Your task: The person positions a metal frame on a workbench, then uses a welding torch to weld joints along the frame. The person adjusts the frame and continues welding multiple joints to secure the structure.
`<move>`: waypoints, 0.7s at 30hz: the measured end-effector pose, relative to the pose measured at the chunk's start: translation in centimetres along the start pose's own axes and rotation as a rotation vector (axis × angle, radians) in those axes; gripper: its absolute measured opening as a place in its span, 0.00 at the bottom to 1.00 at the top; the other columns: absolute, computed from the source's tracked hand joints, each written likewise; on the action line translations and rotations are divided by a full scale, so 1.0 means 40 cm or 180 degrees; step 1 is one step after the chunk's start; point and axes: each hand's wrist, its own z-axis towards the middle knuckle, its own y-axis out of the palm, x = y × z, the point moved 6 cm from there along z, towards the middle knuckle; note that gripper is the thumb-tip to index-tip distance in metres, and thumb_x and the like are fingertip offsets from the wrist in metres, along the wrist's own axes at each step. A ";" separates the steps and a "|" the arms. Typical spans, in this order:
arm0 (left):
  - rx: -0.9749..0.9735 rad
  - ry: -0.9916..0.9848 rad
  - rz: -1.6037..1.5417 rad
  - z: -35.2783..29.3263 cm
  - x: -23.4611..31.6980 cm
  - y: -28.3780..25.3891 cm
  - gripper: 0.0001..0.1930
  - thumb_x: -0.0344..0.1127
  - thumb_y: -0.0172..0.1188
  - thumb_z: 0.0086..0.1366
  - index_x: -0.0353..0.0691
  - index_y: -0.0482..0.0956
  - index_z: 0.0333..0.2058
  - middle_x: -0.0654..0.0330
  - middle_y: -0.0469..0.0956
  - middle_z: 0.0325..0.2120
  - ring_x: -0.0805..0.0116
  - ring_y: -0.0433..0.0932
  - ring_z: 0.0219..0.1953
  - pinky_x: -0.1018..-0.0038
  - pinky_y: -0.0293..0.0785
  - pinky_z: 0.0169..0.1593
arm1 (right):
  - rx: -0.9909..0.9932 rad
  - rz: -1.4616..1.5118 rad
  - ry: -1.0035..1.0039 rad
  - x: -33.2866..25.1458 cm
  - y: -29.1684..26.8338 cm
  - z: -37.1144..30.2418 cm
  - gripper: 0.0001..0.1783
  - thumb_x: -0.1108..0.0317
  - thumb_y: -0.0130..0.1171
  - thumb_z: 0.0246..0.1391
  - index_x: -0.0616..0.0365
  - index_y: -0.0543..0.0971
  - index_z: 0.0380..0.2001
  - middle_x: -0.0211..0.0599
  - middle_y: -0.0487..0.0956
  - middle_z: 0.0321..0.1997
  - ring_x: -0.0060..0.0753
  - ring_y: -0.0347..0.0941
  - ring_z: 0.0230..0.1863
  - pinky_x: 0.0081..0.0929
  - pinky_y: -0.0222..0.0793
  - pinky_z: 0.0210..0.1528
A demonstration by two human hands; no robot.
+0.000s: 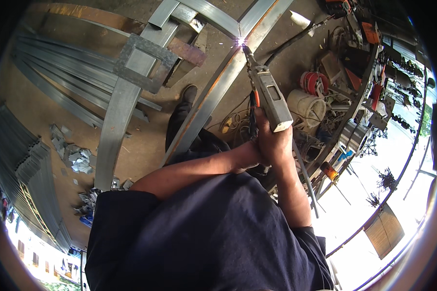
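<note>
My right hand [277, 143] is closed around a grey, boxy welding gun [272, 99] with a narrow nozzle. The nozzle tip meets a joint between metal tubes, where a bright violet-white spark glows. One grey tube [211, 99], with a rusty streak along its length, runs diagonally from the joint down toward my body. A second tube [213, 17] reaches the joint from the upper left. My left forearm crosses in front of my torso, and my left hand [247, 155] rests against my right wrist. Its fingers are hidden behind the right hand.
A flat square metal frame [124, 72] lies across a wide upright tube [114, 126]. Long metal profiles [68, 72] and scrap pieces [77, 157] lie on the left floor. At right are a white bucket [306, 106], a red bucket [313, 83] and a cluttered rack. A black cable [296, 39] trails behind the gun.
</note>
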 end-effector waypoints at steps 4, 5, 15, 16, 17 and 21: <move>-0.0102 -0.0102 0.0308 -0.011 0.004 0.005 0.18 0.29 0.65 0.68 0.35 0.76 0.55 0.58 0.79 0.50 0.72 0.75 0.50 0.71 0.74 0.52 | -0.0039 -0.0140 -0.0098 0.006 -0.014 -0.026 0.35 0.61 0.63 0.62 0.59 0.67 0.69 0.53 0.71 0.70 0.53 0.74 0.66 0.39 0.71 0.64; -0.0056 -0.0125 0.0330 -0.015 0.014 0.009 0.18 0.29 0.65 0.68 0.35 0.76 0.55 0.58 0.79 0.50 0.73 0.75 0.50 0.71 0.74 0.52 | -0.0034 0.0020 -0.0028 0.020 -0.013 -0.032 0.34 0.61 0.63 0.63 0.59 0.68 0.68 0.53 0.71 0.70 0.52 0.73 0.67 0.39 0.71 0.65; 0.0018 0.0148 0.0963 -0.003 0.051 0.022 0.21 0.29 0.66 0.67 0.35 0.75 0.57 0.59 0.79 0.51 0.72 0.75 0.52 0.72 0.75 0.52 | -0.0103 0.0829 0.0099 0.050 -0.044 -0.031 0.29 0.58 0.64 0.64 0.60 0.73 0.63 0.50 0.71 0.70 0.48 0.72 0.67 0.37 0.67 0.67; -0.0035 0.0074 0.0978 -0.001 0.055 0.027 0.21 0.29 0.67 0.66 0.35 0.75 0.57 0.59 0.79 0.51 0.72 0.75 0.52 0.72 0.75 0.52 | -0.0109 0.0790 0.0001 0.043 -0.057 -0.026 0.28 0.59 0.64 0.64 0.60 0.74 0.63 0.50 0.71 0.70 0.48 0.72 0.67 0.37 0.67 0.67; -0.0069 -0.0026 0.0895 0.007 0.045 0.023 0.22 0.29 0.67 0.65 0.34 0.75 0.57 0.59 0.79 0.50 0.72 0.76 0.52 0.71 0.75 0.52 | -0.0109 0.0866 -0.0043 0.037 -0.066 -0.022 0.28 0.59 0.63 0.64 0.60 0.74 0.63 0.50 0.71 0.70 0.48 0.72 0.67 0.37 0.68 0.67; -0.0095 -0.0322 0.0822 0.040 0.022 0.007 0.29 0.29 0.70 0.60 0.35 0.73 0.59 0.58 0.80 0.50 0.70 0.77 0.51 0.72 0.74 0.54 | -0.0132 0.0688 -0.0309 0.026 -0.105 0.003 0.29 0.61 0.64 0.63 0.59 0.73 0.64 0.51 0.70 0.71 0.48 0.73 0.66 0.36 0.69 0.66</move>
